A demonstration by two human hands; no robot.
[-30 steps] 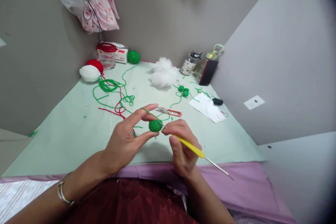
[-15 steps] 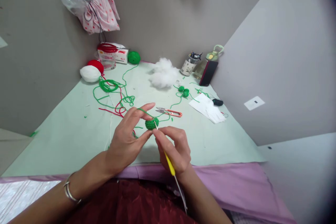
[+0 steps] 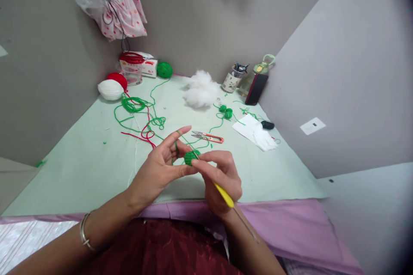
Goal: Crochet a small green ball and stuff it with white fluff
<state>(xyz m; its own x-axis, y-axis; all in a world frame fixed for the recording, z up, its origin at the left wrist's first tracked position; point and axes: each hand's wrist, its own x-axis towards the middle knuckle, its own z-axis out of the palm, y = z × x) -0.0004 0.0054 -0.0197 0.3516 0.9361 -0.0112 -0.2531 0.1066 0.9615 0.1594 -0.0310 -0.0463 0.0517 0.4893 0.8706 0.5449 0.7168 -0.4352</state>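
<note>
A small green crocheted piece (image 3: 190, 158) is pinched between the thumb and a finger of my left hand (image 3: 158, 167). Green yarn loops over that hand's raised index finger and runs down to the piece. My right hand (image 3: 222, 180) grips a crochet hook (image 3: 225, 194) by its yellow handle. The hook's metal tip lies at the upper edge of the piece, and its other metal end points down to the right over my forearm. Just beyond the hands lie orange-handled thread snips (image 3: 209, 137).
Loose green yarn (image 3: 134, 105) and red yarn (image 3: 146, 135) tangle at left, near a white yarn ball (image 3: 110, 89). White stuffing (image 3: 201, 90) sits at the back. Small green balls (image 3: 228, 114), white paper (image 3: 253, 131), a phone (image 3: 257, 89) and a pen cup (image 3: 231, 80) stand or lie at right.
The crocheted piece has shifted slightly right and down. My right hand moved right, and the hook now slants more sideways. My left index finger lifted away from the piece, stretching the yarn.
</note>
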